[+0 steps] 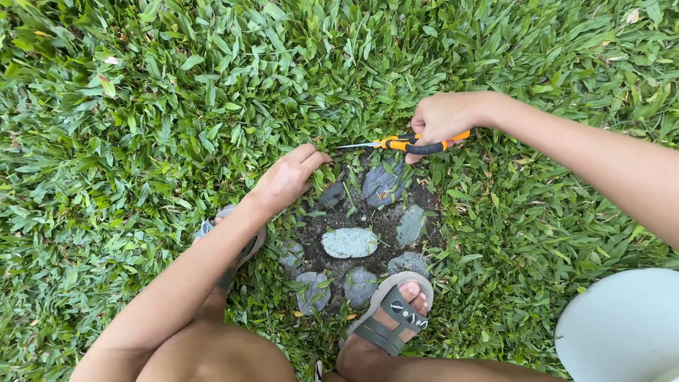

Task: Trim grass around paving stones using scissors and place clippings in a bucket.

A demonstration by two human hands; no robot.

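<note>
**Scissors at the grass edge**

The right hand (444,117) is closed around the orange and black handles of the scissors (403,144), whose blades point left, low over the grass (141,106). The left hand (286,177) presses grass blades down beside the blade tips, fingers curled. Below lies a round patch of stones (350,242) set in soil, a sandal (392,311) at its edge.

Thick, broad-bladed green grass (141,106) covers the ground on every side, lit by soft, even daylight with no hard shadows. A few dry, yellowed leaves lie scattered among the blades. Near the middle is a round patch of dark soil (375,219) set with flat grey stones (349,242), the grass crowding over its edge. A pale, rounded container (622,329) sits at the lower right corner.
</note>
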